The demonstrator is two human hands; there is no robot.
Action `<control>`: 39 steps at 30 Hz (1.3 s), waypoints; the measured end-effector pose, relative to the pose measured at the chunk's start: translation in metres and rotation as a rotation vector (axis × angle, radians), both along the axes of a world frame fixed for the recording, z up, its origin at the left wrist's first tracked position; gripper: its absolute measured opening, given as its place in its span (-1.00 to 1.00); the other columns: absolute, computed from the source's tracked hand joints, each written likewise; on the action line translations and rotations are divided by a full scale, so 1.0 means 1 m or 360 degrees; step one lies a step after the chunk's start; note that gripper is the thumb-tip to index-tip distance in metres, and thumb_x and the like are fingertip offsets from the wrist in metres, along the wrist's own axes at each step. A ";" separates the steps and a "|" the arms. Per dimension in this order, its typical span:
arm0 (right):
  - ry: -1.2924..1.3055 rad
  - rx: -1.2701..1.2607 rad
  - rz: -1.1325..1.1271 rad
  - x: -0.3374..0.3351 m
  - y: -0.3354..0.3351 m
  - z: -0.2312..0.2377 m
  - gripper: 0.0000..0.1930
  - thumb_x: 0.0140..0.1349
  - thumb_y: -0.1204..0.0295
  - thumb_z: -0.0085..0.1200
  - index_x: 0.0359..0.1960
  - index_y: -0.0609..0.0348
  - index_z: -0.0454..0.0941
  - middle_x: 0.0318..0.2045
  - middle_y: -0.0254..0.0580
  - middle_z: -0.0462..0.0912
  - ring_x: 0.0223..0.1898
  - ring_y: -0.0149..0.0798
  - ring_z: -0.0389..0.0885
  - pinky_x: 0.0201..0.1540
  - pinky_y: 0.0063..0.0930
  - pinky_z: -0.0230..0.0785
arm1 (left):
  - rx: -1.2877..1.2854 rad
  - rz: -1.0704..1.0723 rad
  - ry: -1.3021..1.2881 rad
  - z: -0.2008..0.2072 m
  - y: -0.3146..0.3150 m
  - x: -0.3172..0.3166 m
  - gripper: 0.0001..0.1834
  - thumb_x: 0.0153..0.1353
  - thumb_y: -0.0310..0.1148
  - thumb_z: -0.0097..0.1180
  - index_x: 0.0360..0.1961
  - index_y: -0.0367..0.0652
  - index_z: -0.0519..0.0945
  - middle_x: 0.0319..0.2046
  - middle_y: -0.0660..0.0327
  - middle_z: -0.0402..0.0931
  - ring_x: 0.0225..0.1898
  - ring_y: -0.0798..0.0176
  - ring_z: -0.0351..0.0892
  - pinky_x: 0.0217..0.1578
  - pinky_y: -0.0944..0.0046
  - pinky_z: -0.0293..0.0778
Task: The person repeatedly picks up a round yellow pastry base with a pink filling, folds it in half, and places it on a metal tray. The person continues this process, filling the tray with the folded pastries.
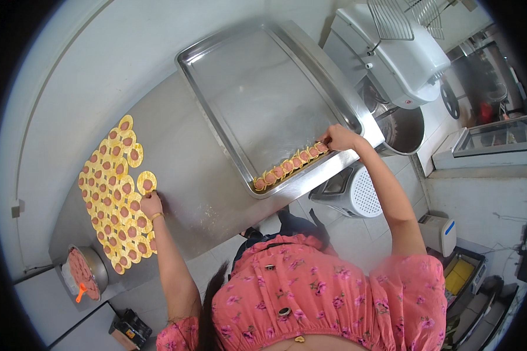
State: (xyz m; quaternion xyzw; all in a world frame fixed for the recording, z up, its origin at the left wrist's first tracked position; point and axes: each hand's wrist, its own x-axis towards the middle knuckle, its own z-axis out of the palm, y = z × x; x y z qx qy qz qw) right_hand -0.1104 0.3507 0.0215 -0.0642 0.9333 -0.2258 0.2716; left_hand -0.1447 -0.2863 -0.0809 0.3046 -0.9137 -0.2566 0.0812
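My left hand [151, 205] is at the right edge of a spread of yellow dough wrappers [112, 196], each with a ball of pink meat filling. Its fingers are closed at the lower edge of one filled wrapper [146, 181], which sits slightly apart from the others. Over on the large metal tray [263, 76], my right hand [340, 139] pinches a dumpling at the right end of a row. That row of open-topped dumplings [287, 167] runs along the tray's near side, pink filling showing. The fingers partly hide the pinched dumpling.
A steel bowl of pink filling [88, 272] with an orange-handled utensil stands at lower left. The tray rests on a steel table [187, 222]. Behind its right end stands a white mixer [392, 55] with a metal bowl. A white perforated stool [366, 190] is below.
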 end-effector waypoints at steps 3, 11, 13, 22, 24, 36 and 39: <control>-0.0066 -0.0147 0.0010 0.000 0.002 -0.002 -0.61 -0.04 0.56 0.09 -0.09 0.02 0.64 -0.34 -0.04 0.69 -0.35 -0.17 0.67 -0.21 -0.42 0.47 | 0.0055 -0.0032 0.0001 0.007 0.006 0.002 -0.69 0.10 -0.27 0.09 -0.42 -0.40 0.58 -0.64 0.05 0.54 -0.60 0.15 0.56 -0.51 0.24 0.46; -0.0121 -0.0119 0.0125 -0.005 0.003 -0.002 -0.54 -0.06 0.60 0.04 -0.03 0.06 0.60 -0.30 -0.06 0.69 -0.32 -0.20 0.66 -0.19 -0.44 0.46 | -0.0122 -0.0116 0.0086 -0.003 -0.003 0.002 -0.69 0.12 -0.27 0.07 -0.47 -0.41 0.57 -0.72 0.10 0.52 -0.70 0.24 0.52 -0.63 0.31 0.42; -0.0164 -0.0134 0.0078 -0.006 0.005 0.001 -0.52 -0.09 0.63 0.00 -0.03 0.10 0.60 -0.31 -0.06 0.70 -0.29 -0.18 0.66 -0.17 -0.42 0.45 | -0.0141 -0.0136 0.0087 -0.006 -0.004 0.003 -0.69 0.12 -0.26 0.07 -0.48 -0.38 0.58 -0.72 0.10 0.52 -0.70 0.23 0.52 -0.63 0.30 0.42; 0.0308 -0.0334 -0.0064 -0.006 -0.016 0.035 -0.46 -0.16 0.72 -0.14 -0.05 0.19 0.59 -0.16 0.01 0.64 -0.16 -0.05 0.62 -0.07 -0.34 0.43 | 0.0007 -0.0028 0.0110 0.010 0.024 0.046 -0.69 0.12 -0.25 0.09 -0.41 -0.36 0.60 -0.67 0.10 0.54 -0.65 0.24 0.55 -0.53 0.27 0.45; 0.0426 -0.0480 0.0070 -0.003 -0.046 0.035 -0.46 -0.18 0.74 -0.14 -0.06 0.19 0.59 -0.09 0.02 0.61 -0.12 0.00 0.59 -0.04 -0.32 0.43 | -0.0089 -0.0083 0.0153 0.015 0.043 0.061 -0.70 0.12 -0.26 0.09 -0.40 -0.36 0.60 -0.66 0.10 0.54 -0.64 0.24 0.55 -0.52 0.27 0.45; -0.0146 -0.0564 0.0696 -0.023 -0.169 0.002 -0.52 -0.17 0.65 -0.11 -0.14 0.16 0.64 -0.13 -0.04 0.64 -0.16 0.01 0.61 -0.07 -0.29 0.45 | 0.0087 0.0052 0.0040 0.052 0.103 0.109 -0.80 0.05 -0.27 0.14 -0.45 -0.19 0.62 -0.53 0.07 0.61 -0.44 0.00 0.63 -0.37 0.10 0.49; -0.0186 -0.0503 0.0530 -0.030 -0.160 0.004 -0.52 -0.17 0.66 -0.14 -0.16 0.15 0.65 -0.22 -0.07 0.67 -0.25 -0.04 0.65 -0.15 -0.30 0.48 | 0.0047 0.0027 0.0079 0.051 0.103 0.110 -0.81 0.05 -0.27 0.13 -0.45 -0.18 0.62 -0.53 0.07 0.61 -0.44 0.00 0.63 -0.37 0.09 0.50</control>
